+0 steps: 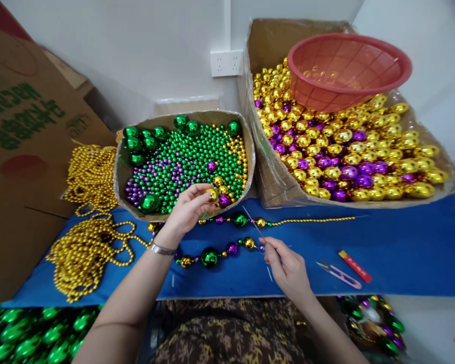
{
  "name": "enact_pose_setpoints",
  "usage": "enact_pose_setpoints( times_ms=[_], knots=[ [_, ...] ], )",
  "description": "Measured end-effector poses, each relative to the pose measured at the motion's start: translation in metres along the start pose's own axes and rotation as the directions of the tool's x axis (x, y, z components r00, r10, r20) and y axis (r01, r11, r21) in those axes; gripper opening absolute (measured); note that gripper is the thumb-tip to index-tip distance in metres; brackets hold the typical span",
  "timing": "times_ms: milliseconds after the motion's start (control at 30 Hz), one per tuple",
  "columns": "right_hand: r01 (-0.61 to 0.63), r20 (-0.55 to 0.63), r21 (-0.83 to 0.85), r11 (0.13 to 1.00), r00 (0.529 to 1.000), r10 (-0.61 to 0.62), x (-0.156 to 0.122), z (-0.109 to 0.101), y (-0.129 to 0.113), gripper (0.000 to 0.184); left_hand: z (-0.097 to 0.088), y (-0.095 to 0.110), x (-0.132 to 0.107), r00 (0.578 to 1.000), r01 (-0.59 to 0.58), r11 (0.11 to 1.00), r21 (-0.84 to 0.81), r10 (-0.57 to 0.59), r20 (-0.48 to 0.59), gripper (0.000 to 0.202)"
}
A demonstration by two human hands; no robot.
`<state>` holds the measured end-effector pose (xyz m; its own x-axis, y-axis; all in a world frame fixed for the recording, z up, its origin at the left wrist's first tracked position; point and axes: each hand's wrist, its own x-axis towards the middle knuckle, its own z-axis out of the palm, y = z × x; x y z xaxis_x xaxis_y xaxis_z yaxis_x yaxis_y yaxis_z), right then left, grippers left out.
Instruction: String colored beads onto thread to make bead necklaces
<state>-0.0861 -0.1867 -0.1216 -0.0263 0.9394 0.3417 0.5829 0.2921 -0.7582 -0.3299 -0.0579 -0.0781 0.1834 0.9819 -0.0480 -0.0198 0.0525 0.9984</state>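
Observation:
My left hand (189, 208) reaches over the front rim of a cardboard box (118, 172) of green, purple and gold beads and pinches a gold bead (212, 194). My right hand (286, 265) is closed on a thin needle (253, 222) that slants up to the left. A string of green, purple and gold beads (216, 253) lies on the blue cloth (402, 242) between my hands, its end at my right fingers. A second strand (288, 221) runs right behind it.
A bigger box (263, 172) of gold and purple balls stands at the right with a red plastic basket (347, 68) on top. Gold bead strands (87, 242) pile at the left. Pink snips (339, 274) and a red cutter (355, 266) lie at the right.

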Motion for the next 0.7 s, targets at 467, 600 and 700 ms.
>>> enact_pose_setpoints(
  times_ms=[467, 600, 700],
  knots=[
    [0.049, -0.007, -0.046, 0.998, 0.999, -0.05, 0.001, 0.002, -0.001, 0.019, -0.007, -0.006, 0.007, 0.924, -0.24, 0.766, 0.596, 0.369, -0.102, 0.032],
    [0.022, -0.002, -0.057, 0.998, 1.0, -0.023, 0.003, 0.001, -0.003, 0.019, -0.001, -0.004, 0.011, 0.878, -0.345, 0.443, 0.827, 0.464, 0.118, 0.023],
    [0.007, -0.01, -0.073, 0.997, 1.0, -0.007, 0.002, -0.002, -0.004, 0.02, 0.01, -0.006, 0.013, 0.893, -0.39, 0.431, 0.814, 0.394, 0.219, 0.021]
  ],
)
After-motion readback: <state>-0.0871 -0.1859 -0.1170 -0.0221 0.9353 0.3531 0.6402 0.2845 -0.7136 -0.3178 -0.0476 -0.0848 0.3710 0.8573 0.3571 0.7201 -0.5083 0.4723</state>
